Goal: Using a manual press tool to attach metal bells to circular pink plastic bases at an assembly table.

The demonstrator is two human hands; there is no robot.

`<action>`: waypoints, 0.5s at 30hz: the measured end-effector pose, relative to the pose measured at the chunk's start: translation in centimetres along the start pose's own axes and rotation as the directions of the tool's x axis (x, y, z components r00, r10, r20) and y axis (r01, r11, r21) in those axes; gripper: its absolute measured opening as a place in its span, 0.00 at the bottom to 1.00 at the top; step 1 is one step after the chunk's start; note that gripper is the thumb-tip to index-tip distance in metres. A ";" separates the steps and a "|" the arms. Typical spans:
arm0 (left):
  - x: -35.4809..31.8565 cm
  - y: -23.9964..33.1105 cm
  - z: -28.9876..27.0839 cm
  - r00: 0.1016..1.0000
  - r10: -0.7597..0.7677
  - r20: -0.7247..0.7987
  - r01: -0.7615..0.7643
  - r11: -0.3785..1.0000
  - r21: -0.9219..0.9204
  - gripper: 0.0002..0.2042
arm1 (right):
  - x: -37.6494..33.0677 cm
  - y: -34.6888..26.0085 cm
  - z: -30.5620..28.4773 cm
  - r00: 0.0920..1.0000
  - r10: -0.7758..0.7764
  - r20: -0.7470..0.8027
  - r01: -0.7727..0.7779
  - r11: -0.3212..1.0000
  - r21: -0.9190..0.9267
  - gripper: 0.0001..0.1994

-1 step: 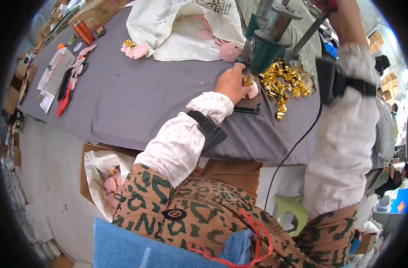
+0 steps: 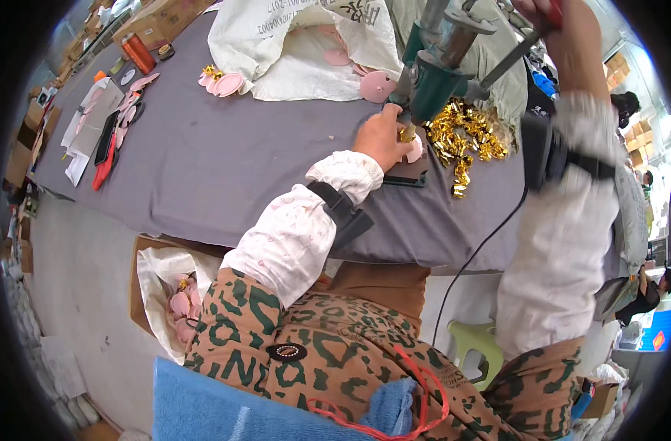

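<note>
At the green hand press [image 2: 432,92], my left hand [image 2: 380,140] pinches a pink disc [image 2: 416,150] with a bit of gold foil [image 2: 406,135] on it. The disc sits under the press head, partly hidden by my fingers. My right hand [image 2: 545,13], cut off by the upper edge, is closed around the red-gripped lever [image 2: 513,59] of the press. Beside the press lies a heap of shiny gold foil pieces [image 2: 464,132]. Just behind my left hand, a larger pink disc [image 2: 378,87] lies at the mouth of a white woven sack [image 2: 298,73].
The table wears a grey cloth [image 2: 225,162]. Pink discs [image 2: 225,84] with gold foil lie left of the sack. A phone [image 2: 106,138], red-handled scissors [image 2: 104,170] and an orange can [image 2: 138,53] are farther left. Below the table edge stands a lined box [image 2: 153,275] of pink pieces.
The red grip of the lever has shifted slightly down and right, with my right hand and forearm moving along. My left hand stays nearly in place on the disc.
</note>
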State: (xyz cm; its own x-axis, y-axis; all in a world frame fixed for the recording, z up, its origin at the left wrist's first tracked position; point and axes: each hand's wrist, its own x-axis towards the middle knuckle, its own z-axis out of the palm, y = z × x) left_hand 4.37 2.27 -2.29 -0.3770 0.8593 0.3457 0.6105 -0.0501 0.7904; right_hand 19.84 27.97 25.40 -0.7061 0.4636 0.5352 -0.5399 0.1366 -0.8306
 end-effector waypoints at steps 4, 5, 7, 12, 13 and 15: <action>-0.9 -0.5 -1.7 1.000 -0.021 0.005 0.021 0.999 0.025 0.34 | -16.0 2.3 14.5 0.940 -0.342 0.002 0.276 0.756 -0.593 0.06; -0.7 -0.5 -1.5 1.000 -0.013 0.004 0.013 1.000 0.010 0.34 | -19.8 4.4 15.7 0.891 -0.453 -0.029 0.356 0.736 -0.576 0.15; -0.4 -0.3 -1.3 0.999 0.022 0.030 -0.024 0.997 0.067 0.36 | -26.1 8.2 16.0 0.911 -0.410 0.041 0.331 0.671 -0.664 0.19; -0.3 -0.5 -1.1 0.999 -0.034 0.026 0.031 0.992 0.125 0.33 | -26.8 8.0 16.6 0.970 -0.226 0.091 0.208 0.573 -0.792 0.15; -0.2 -0.5 -1.4 0.999 -0.051 0.018 0.049 0.993 0.105 0.32 | -25.6 7.0 16.6 0.968 -0.244 0.060 0.207 0.639 -0.741 0.15; -0.5 -0.9 -1.7 0.999 -0.048 -0.023 0.050 0.992 0.118 0.31 | -21.4 3.5 16.8 0.979 -0.205 -0.006 0.149 0.730 -0.667 0.16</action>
State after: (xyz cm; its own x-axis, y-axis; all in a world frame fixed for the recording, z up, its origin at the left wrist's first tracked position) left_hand 2.85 1.03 -2.34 -0.4218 0.8485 0.3195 0.6691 0.0535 0.7412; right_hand 25.39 3.79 13.65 -0.5774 0.4309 0.6935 -0.1943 0.7525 -0.6293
